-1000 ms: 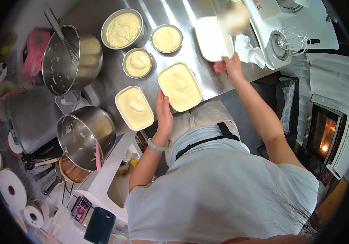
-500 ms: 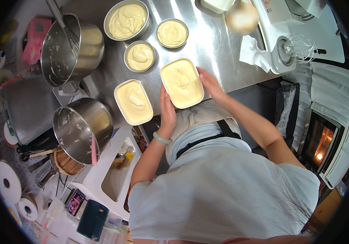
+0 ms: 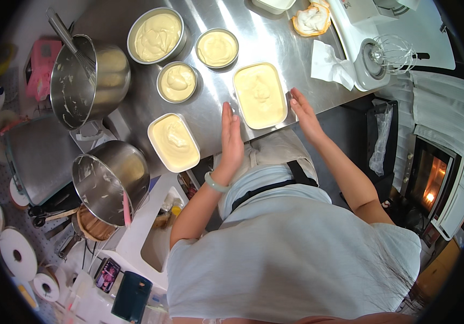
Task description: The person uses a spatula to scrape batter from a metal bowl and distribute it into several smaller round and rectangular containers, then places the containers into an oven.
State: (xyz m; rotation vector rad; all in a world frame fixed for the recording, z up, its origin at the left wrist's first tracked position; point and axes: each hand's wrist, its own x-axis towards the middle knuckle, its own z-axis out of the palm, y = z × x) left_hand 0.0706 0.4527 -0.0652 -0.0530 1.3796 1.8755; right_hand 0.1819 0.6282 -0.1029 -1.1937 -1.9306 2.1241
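Observation:
A white rectangular baking tin [image 3: 260, 97] filled with pale yellow batter stands on the steel table near its front edge. Left of it, with a gap between, my left hand [image 3: 232, 143] is held flat, fingers straight and nothing in them. My right hand [image 3: 306, 116] is at the tin's right side, also flat with fingers stretched, its fingertips close to the rim; I cannot tell if they touch it. A second rectangular tin [image 3: 174, 142] of batter lies at the left. Round tins of batter, two small [image 3: 217, 48] [image 3: 177, 82] and one larger [image 3: 157, 35], stand behind.
Two steel mixing bowls [image 3: 115, 81] [image 3: 114, 183] with batter smears stand at the left, one holding a whisk [image 3: 75, 46], the other a pink-handled tool [image 3: 126, 209]. At the right are a crumpled paper [image 3: 332, 65], a hand mixer [image 3: 369, 62] and a lit oven [image 3: 432, 181].
The rectangular tin between my hands has shifted right, away from the left tin. Both hands have drawn back, and my left hand has come off its side. The view has moved slightly.

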